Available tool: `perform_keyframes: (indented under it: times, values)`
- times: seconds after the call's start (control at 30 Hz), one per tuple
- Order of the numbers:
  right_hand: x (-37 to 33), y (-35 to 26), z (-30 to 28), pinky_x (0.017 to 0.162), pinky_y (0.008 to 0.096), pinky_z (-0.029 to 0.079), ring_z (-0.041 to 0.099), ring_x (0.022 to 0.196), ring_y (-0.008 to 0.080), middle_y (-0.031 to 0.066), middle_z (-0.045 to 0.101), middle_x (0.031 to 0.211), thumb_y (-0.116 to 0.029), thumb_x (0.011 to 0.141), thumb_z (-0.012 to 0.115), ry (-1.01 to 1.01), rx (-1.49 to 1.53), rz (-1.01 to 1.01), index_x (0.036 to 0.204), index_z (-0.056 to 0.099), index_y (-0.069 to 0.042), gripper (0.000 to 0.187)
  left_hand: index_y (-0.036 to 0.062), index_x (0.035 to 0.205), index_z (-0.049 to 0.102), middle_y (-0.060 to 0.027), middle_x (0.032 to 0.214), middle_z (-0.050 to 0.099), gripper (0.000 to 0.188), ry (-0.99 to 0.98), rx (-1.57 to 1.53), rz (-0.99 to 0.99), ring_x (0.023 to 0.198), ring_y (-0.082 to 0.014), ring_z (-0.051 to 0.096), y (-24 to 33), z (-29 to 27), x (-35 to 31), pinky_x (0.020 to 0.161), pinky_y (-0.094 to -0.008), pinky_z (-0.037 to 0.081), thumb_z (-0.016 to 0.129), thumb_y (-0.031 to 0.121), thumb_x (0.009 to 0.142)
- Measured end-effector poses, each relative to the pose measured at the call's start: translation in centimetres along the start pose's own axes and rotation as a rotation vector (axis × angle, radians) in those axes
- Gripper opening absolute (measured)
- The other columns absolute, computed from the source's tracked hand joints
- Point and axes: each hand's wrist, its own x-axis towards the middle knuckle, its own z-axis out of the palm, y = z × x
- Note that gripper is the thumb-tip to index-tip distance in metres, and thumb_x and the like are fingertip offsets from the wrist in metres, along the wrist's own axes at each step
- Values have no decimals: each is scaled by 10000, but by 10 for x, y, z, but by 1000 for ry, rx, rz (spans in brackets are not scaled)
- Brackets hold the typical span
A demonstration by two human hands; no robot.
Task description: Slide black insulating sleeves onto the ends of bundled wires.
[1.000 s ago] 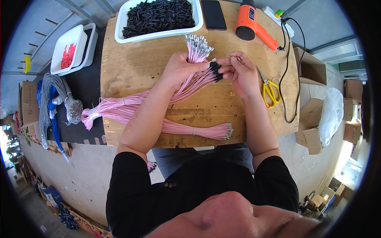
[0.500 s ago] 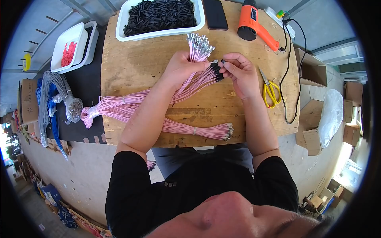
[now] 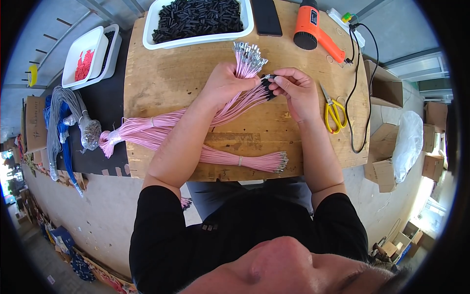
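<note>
My left hand point(image 3: 224, 81) is closed round a bundle of pink wires point(image 3: 245, 70) whose silvery metal terminals fan out above the fist. My right hand point(image 3: 295, 87) pinches a small black sleeve point(image 3: 272, 77) between thumb and fingertips, against the terminal of one wire by the left thumb. Below the fingertips, several wires of the bundle end in black sleeves point(image 3: 268, 91). Another tied bundle of pink wires point(image 3: 235, 159) lies along the table's near edge, its bare terminals pointing right. The wires' far ends gather in a wrapped knot point(image 3: 111, 141) at the left.
A white tray point(image 3: 199, 43) of black sleeves stands at the back. Beside it lie a dark phone point(image 3: 267, 18) and an orange heat gun point(image 3: 314, 30). Yellow-handled scissors point(image 3: 334, 115) and a black cable point(image 3: 351, 93) are right of my arm. Left are red pieces point(image 3: 85, 65) and grey wires point(image 3: 73, 110).
The black sleeve in my right fingers has come left onto the wire's metal terminal. My left hand and its bundle have shifted slightly to the right.
</note>
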Motion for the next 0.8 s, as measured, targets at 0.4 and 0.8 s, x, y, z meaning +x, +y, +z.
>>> perform_keyframes:
  times: [0.4,0.8]
  values:
    - [2,4,0,786,282,581,712,883,186,160,724,1054,49,940,608,-20,-33,-146,1090,677,26,166,-8,929,725,-32,850,701,180,-41,63,-36,755,-86,614,0,-1,1,698,-259,496,806,94,805]
    - [1,6,1,738,269,571,693,817,152,102,719,950,32,926,655,9,-72,-154,1061,686,35,139,-24,930,730,-33,848,711,185,-56,99,-1,763,-84,622,-1,-3,1,708,-256,503,788,99,804]
